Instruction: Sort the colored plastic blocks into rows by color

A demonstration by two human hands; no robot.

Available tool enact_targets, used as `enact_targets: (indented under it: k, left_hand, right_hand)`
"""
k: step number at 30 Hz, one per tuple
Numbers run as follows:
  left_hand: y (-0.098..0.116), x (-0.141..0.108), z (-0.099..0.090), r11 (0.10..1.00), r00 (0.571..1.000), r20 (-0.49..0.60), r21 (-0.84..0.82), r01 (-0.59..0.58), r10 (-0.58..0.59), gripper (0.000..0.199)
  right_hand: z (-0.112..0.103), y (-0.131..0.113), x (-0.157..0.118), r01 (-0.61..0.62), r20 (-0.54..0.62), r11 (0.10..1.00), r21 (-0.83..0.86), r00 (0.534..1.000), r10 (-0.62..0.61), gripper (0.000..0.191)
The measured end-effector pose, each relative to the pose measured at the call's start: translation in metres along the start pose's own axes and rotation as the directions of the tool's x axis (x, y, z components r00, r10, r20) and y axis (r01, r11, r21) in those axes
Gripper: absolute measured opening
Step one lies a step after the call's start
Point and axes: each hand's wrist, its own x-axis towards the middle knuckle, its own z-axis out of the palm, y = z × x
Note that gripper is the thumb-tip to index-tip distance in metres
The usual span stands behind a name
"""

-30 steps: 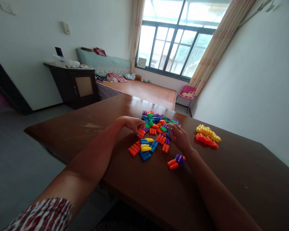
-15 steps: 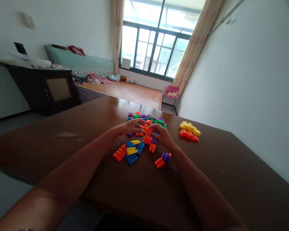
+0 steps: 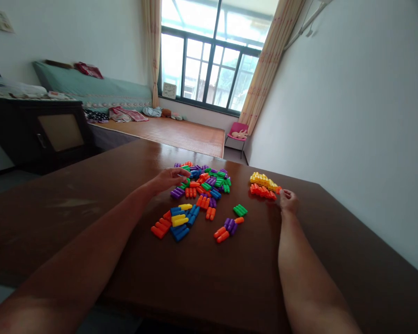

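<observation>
My left hand [image 3: 172,178] hovers at the left edge of a mixed pile of purple, green, orange and blue plastic pieces [image 3: 211,182], its fingers apart and nothing visible in them. On the right, my right hand [image 3: 288,199] pinches an orange piece [image 3: 278,189] at the right end of an orange row [image 3: 263,191]. A yellow row [image 3: 261,179] lies just behind the orange one. Nearer me are a cluster of blue, yellow and orange pieces [image 3: 179,221], a purple and orange group [image 3: 230,226] and a green piece [image 3: 240,210].
The pieces lie on a brown table [image 3: 202,278]. Beyond it stand a low bed [image 3: 181,132] with cloths, a dark cabinet [image 3: 31,134] at the left and a pink chair [image 3: 237,127] below the window.
My right hand has moved from the pile to the orange row, now with an orange piece. My left hand has drawn back slightly left. A green piece now shows near the purple group.
</observation>
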Motion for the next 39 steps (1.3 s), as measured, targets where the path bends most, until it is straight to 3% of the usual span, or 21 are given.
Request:
enact_targets:
  k: [9,14,16,21,24,27,30,34,39]
  left_hand:
    - [-0.011,0.004,-0.004,0.998,0.998,-0.050,0.043,-0.047,0.049,0.044]
    - [-0.016,0.006,-0.009,0.952,0.965,-0.162,0.260,-0.159,0.205,0.037]
    - [-0.016,0.005,-0.010,0.898,0.958,-0.110,0.390,-0.205,0.266,0.033]
    - [-0.010,0.000,0.007,0.681,0.930,0.202,0.635,-0.364,0.308,0.028]
    - [-0.010,-0.002,0.025,0.526,0.920,0.222,0.766,-0.370,0.324,0.037]
    - [-0.017,-0.002,0.035,0.450,0.940,0.207,0.836,-0.314,0.273,0.044]
    - [-0.023,0.000,0.037,0.428,0.961,0.163,0.869,-0.248,0.225,0.041]
    - [-0.024,0.003,0.035,0.440,0.965,0.028,0.887,-0.144,0.260,0.025]
    - [-0.018,0.005,0.031,0.537,0.950,-0.031,0.830,-0.149,0.311,0.016]
  right_hand:
    - [0.006,-0.008,-0.010,0.134,0.203,0.978,-0.159,0.974,-0.101,0.048]
    - [0.002,-0.016,-0.011,0.143,0.006,0.970,-0.199,0.989,-0.144,0.048]
    - [0.001,-0.022,-0.013,0.160,-0.045,0.962,-0.220,0.984,-0.174,0.045]
    - [0.002,-0.040,-0.023,0.274,-0.021,0.937,-0.218,0.958,-0.285,0.041]
    - [0.006,-0.051,-0.031,0.338,-0.007,0.921,-0.193,0.938,-0.345,0.042]
    - [0.012,-0.059,-0.038,0.392,0.031,0.906,-0.158,0.919,-0.392,0.041]
    - [0.018,-0.063,-0.045,0.438,0.077,0.890,-0.129,0.899,-0.432,0.040]
    - [0.022,-0.071,-0.051,0.492,0.103,0.864,-0.109,0.870,-0.483,0.039]
    - [0.021,-0.100,-0.064,0.555,0.119,0.831,-0.040,0.828,-0.548,0.038]
